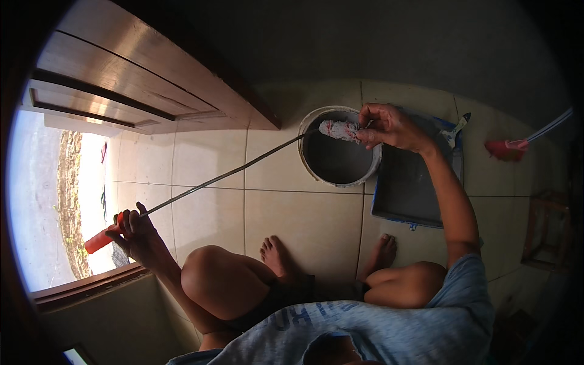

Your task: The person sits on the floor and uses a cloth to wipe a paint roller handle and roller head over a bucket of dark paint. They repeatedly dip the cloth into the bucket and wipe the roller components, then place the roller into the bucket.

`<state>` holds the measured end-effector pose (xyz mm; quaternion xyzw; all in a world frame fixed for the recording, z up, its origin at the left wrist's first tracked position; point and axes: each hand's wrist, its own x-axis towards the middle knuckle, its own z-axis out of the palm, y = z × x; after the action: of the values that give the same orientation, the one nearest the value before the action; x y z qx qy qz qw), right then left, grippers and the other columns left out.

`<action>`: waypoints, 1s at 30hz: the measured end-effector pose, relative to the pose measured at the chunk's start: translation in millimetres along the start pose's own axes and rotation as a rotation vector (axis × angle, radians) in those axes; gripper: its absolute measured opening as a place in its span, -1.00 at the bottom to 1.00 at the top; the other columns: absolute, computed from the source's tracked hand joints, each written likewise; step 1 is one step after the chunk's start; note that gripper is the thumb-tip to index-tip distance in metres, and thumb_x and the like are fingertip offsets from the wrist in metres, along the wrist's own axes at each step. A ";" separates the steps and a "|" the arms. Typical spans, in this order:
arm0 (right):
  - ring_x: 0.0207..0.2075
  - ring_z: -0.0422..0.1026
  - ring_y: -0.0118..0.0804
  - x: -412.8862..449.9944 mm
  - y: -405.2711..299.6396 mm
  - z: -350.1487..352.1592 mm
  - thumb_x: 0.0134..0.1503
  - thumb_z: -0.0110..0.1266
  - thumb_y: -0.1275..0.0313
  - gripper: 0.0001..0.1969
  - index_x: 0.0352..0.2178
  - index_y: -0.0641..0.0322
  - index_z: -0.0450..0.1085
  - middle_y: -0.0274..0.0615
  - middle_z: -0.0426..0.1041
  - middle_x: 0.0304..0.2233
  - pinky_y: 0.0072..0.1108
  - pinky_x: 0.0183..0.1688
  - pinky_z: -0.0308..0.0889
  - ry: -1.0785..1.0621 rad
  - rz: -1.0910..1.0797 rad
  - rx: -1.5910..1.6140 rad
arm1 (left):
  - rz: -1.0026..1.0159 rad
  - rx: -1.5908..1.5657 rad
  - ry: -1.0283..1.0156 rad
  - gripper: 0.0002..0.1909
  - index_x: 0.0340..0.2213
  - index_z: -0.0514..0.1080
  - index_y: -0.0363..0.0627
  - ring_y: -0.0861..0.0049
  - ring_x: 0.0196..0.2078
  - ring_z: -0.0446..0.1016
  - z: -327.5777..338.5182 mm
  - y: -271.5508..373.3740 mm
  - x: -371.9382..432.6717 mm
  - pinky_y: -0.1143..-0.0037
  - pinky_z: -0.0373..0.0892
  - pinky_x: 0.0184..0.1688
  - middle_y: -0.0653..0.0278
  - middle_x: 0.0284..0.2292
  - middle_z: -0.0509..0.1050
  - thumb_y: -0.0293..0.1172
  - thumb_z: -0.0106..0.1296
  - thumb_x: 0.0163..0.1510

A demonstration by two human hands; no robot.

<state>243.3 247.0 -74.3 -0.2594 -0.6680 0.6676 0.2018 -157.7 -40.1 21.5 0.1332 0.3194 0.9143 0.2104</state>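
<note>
My left hand (139, 239) grips the red handle (98, 238) of a paint roller, out at the left near the doorway. Its thin metal rod (223, 175) runs up and across to the fluffy roller cover (336, 129), which is white with reddish streaks. Thumb and fingers of my right hand (390, 127) pinch the cover's right end. Beneath the cover stands a round bucket (305, 157) of grey paint (340, 157). To its right is a blue paint tray (374, 205) coated with grey, partly hidden by my right forearm.
A paintbrush (456, 130) lies across the tray's right side. Farther right are a red broom (506, 148) and a small wooden stool (545, 232). A wooden door (150, 73) stands ajar at upper left. My bare feet (276, 255) rest on the tiled floor (301, 219).
</note>
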 end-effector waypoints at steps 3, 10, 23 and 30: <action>-0.46 0.44 -0.45 -8.3 5.0 7.2 -0.02 0.18 0.35 -0.61 -0.25 0.35 0.22 -0.14 0.37 -0.35 -0.63 -0.48 0.44 -0.029 0.157 -0.077 | 0.059 0.068 -0.175 -0.68 -0.38 0.21 -0.15 0.63 -0.60 0.11 15.9 -4.0 -11.6 0.46 0.16 -0.08 0.38 -0.62 0.14 -0.11 -0.13 0.12; -0.46 0.45 -0.40 -4.8 32.6 16.8 0.03 0.11 0.34 -0.44 0.01 0.39 0.12 -0.03 0.41 -0.39 -0.63 -0.49 0.36 -0.095 -0.061 -0.476 | 0.130 0.167 -0.629 -0.86 -0.33 0.27 -0.16 0.52 -0.36 0.27 45.2 14.8 -44.6 0.60 0.25 -0.28 0.26 -0.38 0.27 -0.37 -0.10 0.10; -0.74 0.24 -0.59 16.6 22.0 54.3 0.13 -0.03 0.31 -0.68 -0.14 0.22 0.17 -0.41 0.22 -0.70 -0.68 -0.73 0.18 0.105 0.087 0.010 | 0.211 -0.195 -0.785 -0.55 -0.34 0.21 -0.13 0.72 -0.67 0.08 101.6 37.3 -98.9 0.67 0.05 -0.65 0.42 -0.63 0.17 -0.06 0.12 -0.06; -0.80 0.28 -0.56 36.8 10.2 46.4 0.14 -0.04 0.34 -0.80 -0.44 0.28 0.27 -0.33 0.26 -0.78 -0.70 -0.75 0.23 0.054 -0.040 0.144 | 0.140 -0.127 -1.028 -0.56 -0.46 0.30 -0.11 0.70 -0.66 0.21 122.5 51.9 -84.0 0.69 0.15 -0.58 0.39 -0.63 0.28 -0.01 0.15 -0.17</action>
<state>186.6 232.9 -88.5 -0.2486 -0.6175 0.7027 0.2513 -53.4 -51.6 138.7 0.5730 0.1093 0.7601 0.2863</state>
